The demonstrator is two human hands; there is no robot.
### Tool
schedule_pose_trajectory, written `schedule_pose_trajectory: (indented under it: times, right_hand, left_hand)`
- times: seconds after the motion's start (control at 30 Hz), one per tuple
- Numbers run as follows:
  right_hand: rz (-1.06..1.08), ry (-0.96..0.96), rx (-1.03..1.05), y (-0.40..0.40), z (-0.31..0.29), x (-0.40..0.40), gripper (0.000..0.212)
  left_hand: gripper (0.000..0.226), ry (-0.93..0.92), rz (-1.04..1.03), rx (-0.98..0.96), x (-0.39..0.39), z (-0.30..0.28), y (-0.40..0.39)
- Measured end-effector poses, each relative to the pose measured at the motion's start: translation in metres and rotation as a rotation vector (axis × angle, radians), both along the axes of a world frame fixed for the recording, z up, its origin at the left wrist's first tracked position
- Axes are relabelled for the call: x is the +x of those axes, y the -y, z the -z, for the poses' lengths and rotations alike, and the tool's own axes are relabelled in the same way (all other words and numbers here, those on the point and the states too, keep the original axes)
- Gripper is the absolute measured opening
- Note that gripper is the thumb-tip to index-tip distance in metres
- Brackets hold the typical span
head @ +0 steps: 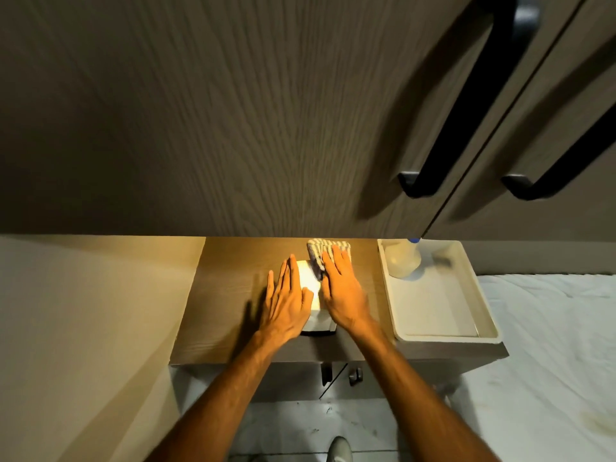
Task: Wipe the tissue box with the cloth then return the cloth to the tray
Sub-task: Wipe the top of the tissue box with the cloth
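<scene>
- White rectangular tissue box [308, 285] standing on a brown wood-grain shelf top [226, 295], about mid-way along it, under warm light from above.
- Left hand [286, 300] laid flat against the left side and top of the box, fingers straight and spread, gripping nothing.
- Right hand [341, 290] pressed palm down on the right side of the box, fingers extended over a grey-and-white striped cloth [325, 251].
- Cloth bunched at the far right corner of the box, partly under the fingertips, its far end lying on the shelf top beyond the box.
- Right hand not curled around the cloth; holding it down flat rather than clutching it.
- Cream shallow rectangular plastic tray [488, 325] sitting at the right end of the shelf top, apart from the box.
- Translucent plastic bottle with a blue cap [401, 260] standing in the tray's far left corner, blurred.
- Wood-grain cabinet doors with black bar handles [466, 105] hanging overhead, filling the far part of the view.
- White bedsheet [550, 378] spread to the right of the shelf unit.
</scene>
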State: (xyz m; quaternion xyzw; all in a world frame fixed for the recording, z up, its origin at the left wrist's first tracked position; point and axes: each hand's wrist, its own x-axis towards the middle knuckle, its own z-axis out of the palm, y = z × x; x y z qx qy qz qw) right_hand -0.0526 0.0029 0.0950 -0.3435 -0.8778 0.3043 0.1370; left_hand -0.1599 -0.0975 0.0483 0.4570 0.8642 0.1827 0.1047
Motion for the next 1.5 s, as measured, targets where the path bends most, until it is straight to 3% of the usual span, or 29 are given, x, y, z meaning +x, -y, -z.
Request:
schedule_pose_trajectory:
  times: [0.07, 0.17, 0.3, 0.4, 0.53, 0.7, 0.83, 0.97, 1.07, 1.2, 1.4, 1.5]
  right_hand:
    - [0.041, -0.037, 0.015, 0.025, 0.011, 0.013, 0.061]
    - [-0.075, 0.02, 0.118, 0.044, 0.026, 0.031, 0.062]
    - [-0.252, 0.082, 0.139, 0.006, 0.009, 0.009, 0.059]
    - [-0.12, 0.036, 0.052, -0.008, 0.0, -0.002, 0.056]
    - [0.173, -0.152, -0.18, 0.038, 0.017, 0.022, 0.058]
    - [-0.047, -0.001, 0.151, 0.047, 0.027, 0.024, 0.065]
    - [-0.035, 0.014, 0.023, 0.009, 0.005, 0.008, 0.059]
    - [0.105, -0.04, -0.021, 0.027, 0.01, 0.008, 0.062]
    - [-0.022, -0.005, 0.115, 0.047, 0.023, 0.018, 0.063]
    - [-0.137, 0.039, 0.142, 0.012, 0.018, 0.007, 0.058]
    - [0.18, -0.221, -0.256, 0.021, 0.018, 0.006, 0.054]
    - [0.127, -0.176, -0.101, 0.051, 0.029, 0.021, 0.067]
  left_hand:
    - [0.073, 0.008, -0.004, -0.004, 0.002, 0.001, -0.001]
    - [0.071, 0.014, 0.027, -0.023, 0.003, 0.0, 0.001]
    - [0.066, -0.084, 0.081, -0.084, 0.0, 0.004, 0.001]
    - [0.071, -0.03, 0.012, -0.035, 0.001, 0.004, -0.002]
    - [0.073, -0.039, -0.031, -0.003, 0.004, 0.007, -0.004]
    - [0.069, -0.113, 0.046, -0.038, 0.002, 0.008, 0.001]
    - [0.071, -0.121, 0.032, -0.066, 0.004, 0.005, -0.001]
    - [0.071, -0.092, -0.001, -0.073, 0.004, 0.004, 0.0]
    - [0.071, -0.142, 0.063, -0.125, 0.004, 0.005, 0.0]
    - [0.066, -0.111, 0.02, -0.103, 0.004, -0.001, 0.0]
    - [0.07, -0.075, -0.024, -0.082, 0.008, -0.002, -0.002]
    - [0.071, -0.082, 0.03, -0.097, 0.006, -0.001, 0.0]
